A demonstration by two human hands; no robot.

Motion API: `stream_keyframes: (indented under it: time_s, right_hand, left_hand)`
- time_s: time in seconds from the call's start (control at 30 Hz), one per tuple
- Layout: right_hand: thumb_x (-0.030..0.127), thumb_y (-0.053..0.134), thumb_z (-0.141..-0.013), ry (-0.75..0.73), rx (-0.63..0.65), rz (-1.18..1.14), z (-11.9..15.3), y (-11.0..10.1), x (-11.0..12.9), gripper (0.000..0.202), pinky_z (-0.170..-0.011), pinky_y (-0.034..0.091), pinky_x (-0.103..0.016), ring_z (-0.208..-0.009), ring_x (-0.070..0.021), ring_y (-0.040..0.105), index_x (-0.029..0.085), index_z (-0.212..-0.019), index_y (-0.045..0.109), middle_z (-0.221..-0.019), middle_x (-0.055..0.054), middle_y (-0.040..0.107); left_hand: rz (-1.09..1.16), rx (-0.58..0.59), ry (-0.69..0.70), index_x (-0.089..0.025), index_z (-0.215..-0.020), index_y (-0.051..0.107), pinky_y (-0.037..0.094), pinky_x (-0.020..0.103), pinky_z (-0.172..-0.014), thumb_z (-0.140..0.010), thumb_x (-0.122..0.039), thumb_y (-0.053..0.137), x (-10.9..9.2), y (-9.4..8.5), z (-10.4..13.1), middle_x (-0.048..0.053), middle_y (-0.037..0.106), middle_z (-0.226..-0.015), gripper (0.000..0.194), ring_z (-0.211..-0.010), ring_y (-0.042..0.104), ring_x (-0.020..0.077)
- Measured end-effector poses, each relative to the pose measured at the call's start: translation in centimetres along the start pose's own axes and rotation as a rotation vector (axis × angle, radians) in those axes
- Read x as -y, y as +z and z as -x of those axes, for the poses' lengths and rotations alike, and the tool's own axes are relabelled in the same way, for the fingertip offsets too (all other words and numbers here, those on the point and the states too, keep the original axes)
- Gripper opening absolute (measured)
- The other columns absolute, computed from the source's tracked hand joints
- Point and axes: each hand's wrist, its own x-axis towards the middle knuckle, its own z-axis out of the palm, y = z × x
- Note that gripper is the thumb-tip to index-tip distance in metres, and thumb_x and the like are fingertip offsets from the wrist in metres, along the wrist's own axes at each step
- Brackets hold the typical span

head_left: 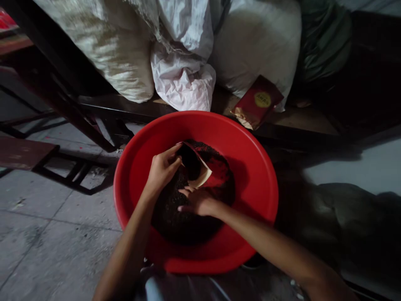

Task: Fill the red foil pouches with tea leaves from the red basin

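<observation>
A large red basin (257, 167) holds dark loose material (178, 221) spread over its bottom, with red plastic showing through at the right. My left hand (163, 167) pinches the left edge of an open paper bag (203, 175), whose mouth shows a pale inside edge and a dark interior. Just below the bag's mouth, my right hand (200, 201) is over the dark material with its fingers apart. Whether its fingertips touch the bag is hard to tell.
Behind the basin, a dark bench (119, 104) bears white sacks (184, 79) and a dark red packet (258, 100) with a yellow label. A low stool (28, 152) stands at left on the tiled floor (72, 234). Dark green cloth (326, 42) is at upper right.
</observation>
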Motion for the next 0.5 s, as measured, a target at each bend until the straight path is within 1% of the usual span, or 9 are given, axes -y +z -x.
stream_keyframes:
  time_s: [0.07, 0.1, 0.13, 0.17, 0.2, 0.27, 0.33, 0.43, 0.5]
  right_hand:
    - [0.073, 0.056, -0.093, 0.083, 0.075, -0.124, -3.3, 2.1, 0.7, 0.087, -0.123, 0.024, -0.065, -0.159, -0.0455, 0.016, 0.036, -0.166, 0.026, -0.174, -0.016, 0.014]
    - [0.077, 0.056, -0.09, 0.09, 0.111, -0.147, -4.3, 3.2, 1.2, 0.09, -0.121, 0.02, -0.07, -0.159, -0.0495, 0.009, 0.039, -0.165, 0.025, -0.175, -0.015, 0.005]
    - [0.079, 0.057, -0.087, 0.081, 0.128, -0.15, -4.8, 4.3, 1.6, 0.091, -0.119, 0.019, -0.074, -0.158, -0.0526, 0.006, 0.041, -0.164, 0.027, -0.176, -0.015, 0.003]
    - [0.079, 0.06, -0.085, 0.055, 0.124, -0.132, -4.9, 5.2, 2.0, 0.091, -0.118, 0.02, -0.075, -0.157, -0.0547, 0.01, 0.042, -0.163, 0.031, -0.175, -0.016, 0.005]
    - [0.077, 0.062, -0.084, 0.024, 0.108, -0.106, -4.6, 5.9, 2.2, 0.088, -0.117, 0.026, -0.072, -0.155, -0.0545, 0.02, 0.041, -0.161, 0.037, -0.174, -0.017, 0.013]
    - [0.068, 0.066, -0.085, -0.018, 0.098, -0.08, -3.2, 6.6, 2.1, 0.079, -0.111, 0.043, -0.06, -0.141, -0.0457, 0.05, 0.037, -0.155, 0.048, -0.163, -0.018, 0.037]
    - [0.056, 0.073, -0.083, -0.061, 0.123, -0.07, -1.3, 6.2, 1.4, 0.07, -0.1, 0.053, -0.046, -0.12, -0.0346, 0.067, 0.032, -0.147, 0.058, -0.144, -0.015, 0.058]
    - [0.042, 0.078, -0.079, -0.168, 0.15, -0.125, 2.0, 3.9, 0.7, 0.054, -0.095, 0.054, -0.034, -0.109, -0.0264, 0.07, 0.027, -0.13, 0.07, -0.119, -0.008, 0.072]
    - [0.04, 0.076, -0.081, -0.248, 0.072, -0.276, 3.8, 1.4, 1.0, 0.044, -0.096, 0.053, -0.032, -0.106, -0.0227, 0.07, 0.026, -0.122, 0.073, -0.11, -0.004, 0.075]
  left_hand:
    - [0.034, 0.037, -0.019, -0.015, -0.147, 0.06, 0.058, 0.027, -0.077, -0.087, -0.032, 0.063, 0.0, 0.1, -0.4, 0.008, 0.078, -0.11, 0.062, -0.091, 0.073, 0.0205]
    - [0.037, 0.053, -0.016, -0.015, -0.149, 0.057, 0.057, 0.026, -0.077, -0.087, -0.032, 0.064, 0.0, 0.2, -0.5, 0.008, 0.078, -0.107, 0.064, -0.089, 0.073, 0.0198]
    - [0.03, 0.06, -0.009, -0.015, -0.15, 0.056, 0.057, 0.026, -0.078, -0.087, -0.031, 0.063, 0.0, 0.3, -0.5, 0.007, 0.078, -0.106, 0.065, -0.087, 0.072, 0.0191]
    - [0.014, 0.061, -0.003, -0.015, -0.15, 0.055, 0.057, 0.027, -0.079, -0.087, -0.03, 0.063, 0.0, 0.4, -0.4, 0.007, 0.078, -0.105, 0.066, -0.087, 0.072, 0.0186]
    - [-0.007, 0.064, -0.001, -0.016, -0.15, 0.056, 0.056, 0.027, -0.079, -0.087, -0.029, 0.063, 0.0, 0.4, -0.3, 0.006, 0.077, -0.104, 0.065, -0.086, 0.071, 0.0183]
    - [-0.026, 0.068, -0.008, -0.015, -0.149, 0.057, 0.056, 0.027, -0.077, -0.087, -0.028, 0.062, 0.1, 0.2, -0.1, 0.005, 0.077, -0.097, 0.064, -0.082, 0.07, 0.018]
    - [-0.003, 0.079, -0.01, -0.014, -0.149, 0.058, 0.056, 0.028, -0.076, -0.087, -0.028, 0.062, 0.3, -0.1, 0.0, 0.006, 0.077, -0.095, 0.063, -0.081, 0.069, 0.0187]
    - [0.022, 0.084, -0.013, -0.015, -0.148, 0.059, 0.056, 0.028, -0.075, -0.088, -0.027, 0.061, 0.7, -0.8, 0.1, 0.008, 0.076, -0.096, 0.061, -0.083, 0.069, 0.0194]
    - [0.0, 0.104, -0.022, -0.016, -0.148, 0.059, 0.054, 0.027, -0.074, -0.087, -0.026, 0.061, 0.7, -1.2, 0.4, 0.006, 0.076, -0.095, 0.061, -0.081, 0.067, 0.0183]
